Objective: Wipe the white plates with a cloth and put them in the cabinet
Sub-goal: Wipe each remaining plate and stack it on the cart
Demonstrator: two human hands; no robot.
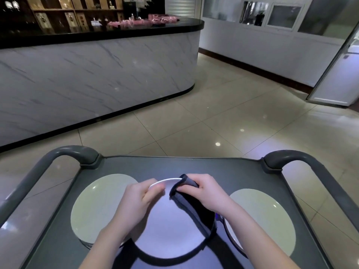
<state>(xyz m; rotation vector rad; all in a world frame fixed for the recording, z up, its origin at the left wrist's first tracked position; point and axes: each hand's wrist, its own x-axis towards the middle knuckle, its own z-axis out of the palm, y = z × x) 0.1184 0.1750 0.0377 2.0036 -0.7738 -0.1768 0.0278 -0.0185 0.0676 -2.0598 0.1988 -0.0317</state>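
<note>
1. The white plate (171, 226) being wiped is in the lower middle of the frame. It is held up, tilted, over the gray cart (194, 166).
2. I think it could slip and fall, because both hands hold it at its far edge only. Then it might crack on the cart or bang into the other plates.
3. The cloth (186, 191) could also slide off the smooth edge if the rubbing gets too fast.
4. The left hand (139, 197) has curled fingers and pinches the plate's far edge.
5. The right hand (204, 189) is curled tight around the dark cloth, which is folded over the edge just beside the left hand. The rest of the cloth hangs down along the plate's right side.
6. One more white plate (97, 206) lies on the cart at the lower left, and another (262, 216) lies at the lower right.
7. A long counter (97, 74) fills the upper left, with tiled floor (213, 117) in the middle. I cannot tell which cabinet the plates go in.
</note>
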